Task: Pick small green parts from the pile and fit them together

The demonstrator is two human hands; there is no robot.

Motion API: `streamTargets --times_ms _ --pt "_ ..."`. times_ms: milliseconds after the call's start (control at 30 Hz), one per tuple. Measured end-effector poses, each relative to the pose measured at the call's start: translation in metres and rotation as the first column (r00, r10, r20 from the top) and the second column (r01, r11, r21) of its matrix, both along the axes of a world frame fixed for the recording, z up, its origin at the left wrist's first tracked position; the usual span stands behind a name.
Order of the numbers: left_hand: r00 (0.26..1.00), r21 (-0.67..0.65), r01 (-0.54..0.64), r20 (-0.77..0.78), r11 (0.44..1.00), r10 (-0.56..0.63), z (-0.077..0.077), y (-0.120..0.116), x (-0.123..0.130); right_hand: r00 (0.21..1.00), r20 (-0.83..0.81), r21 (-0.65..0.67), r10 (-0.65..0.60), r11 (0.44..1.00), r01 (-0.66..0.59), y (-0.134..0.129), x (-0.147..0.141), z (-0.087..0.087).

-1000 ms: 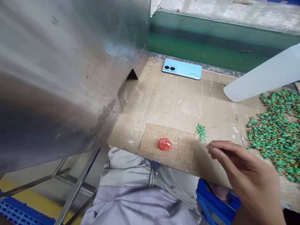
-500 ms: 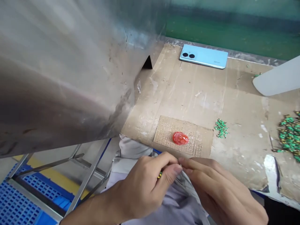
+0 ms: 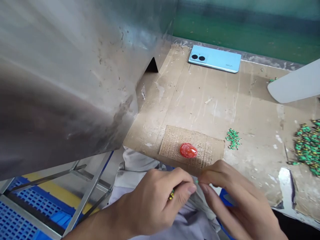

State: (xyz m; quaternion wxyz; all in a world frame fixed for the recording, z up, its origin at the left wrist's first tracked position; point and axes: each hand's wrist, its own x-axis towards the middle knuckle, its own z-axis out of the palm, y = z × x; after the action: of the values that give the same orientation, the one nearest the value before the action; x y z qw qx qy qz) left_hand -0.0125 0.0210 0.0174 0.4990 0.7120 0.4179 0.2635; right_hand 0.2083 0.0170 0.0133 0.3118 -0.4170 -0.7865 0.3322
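Small yellow-and-black pieces [image 3: 171,194] show between the curled fingers of my left hand [image 3: 162,200], which is closed around them. My right hand [image 3: 232,196] is closed in a pinch close to my left thumb. A tiny green bit [image 3: 196,182] shows at its fingertips. Beyond my hands lies a piece of cardboard [image 3: 170,143] with a glossy red blob [image 3: 188,150] on it. To its right is a small pile of green pieces [image 3: 233,138], and a larger green and yellow pile [image 3: 308,146] lies at the far right.
A light blue phone [image 3: 217,59] lies at the back of the cardboard-covered table [image 3: 200,100]. A white object [image 3: 295,83] leans in from the right. A large metal panel [image 3: 70,83] fills the left, above a metal frame [image 3: 87,193] and a blue crate [image 3: 22,213].
My right hand has moved slightly away from my left, and its fingers are now bent into a pinch. The view has shifted a little, and a tiny green bit now shows between the hands.
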Motion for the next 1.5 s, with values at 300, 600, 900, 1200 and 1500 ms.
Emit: streamTargets --times_ms 300,600,900,1200,1500 --pt "0.986 0.359 -0.124 -0.056 0.925 0.154 -0.044 -0.009 0.004 0.973 0.113 0.090 -0.200 0.978 0.191 0.025 0.001 -0.017" --pt "0.987 0.410 -0.105 -0.072 0.906 0.147 -0.050 -0.009 0.008 0.980 0.154 0.090 -0.124 0.990 0.111 0.028 0.001 -0.014" --pt "0.990 0.405 -0.089 -0.063 0.910 0.125 -0.057 -0.009 0.004 0.951 0.150 0.069 -0.270 0.962 0.263 0.022 0.022 -0.010" --pt "0.992 0.430 -0.093 -0.037 0.898 0.121 -0.062 -0.009 0.003 0.916 0.262 0.168 -0.303 0.949 0.266 0.017 0.039 -0.028" --pt "0.992 0.435 -0.102 -0.021 0.895 0.123 -0.059 -0.008 0.003 0.887 0.356 0.213 -0.296 0.949 0.231 0.023 0.037 -0.031"
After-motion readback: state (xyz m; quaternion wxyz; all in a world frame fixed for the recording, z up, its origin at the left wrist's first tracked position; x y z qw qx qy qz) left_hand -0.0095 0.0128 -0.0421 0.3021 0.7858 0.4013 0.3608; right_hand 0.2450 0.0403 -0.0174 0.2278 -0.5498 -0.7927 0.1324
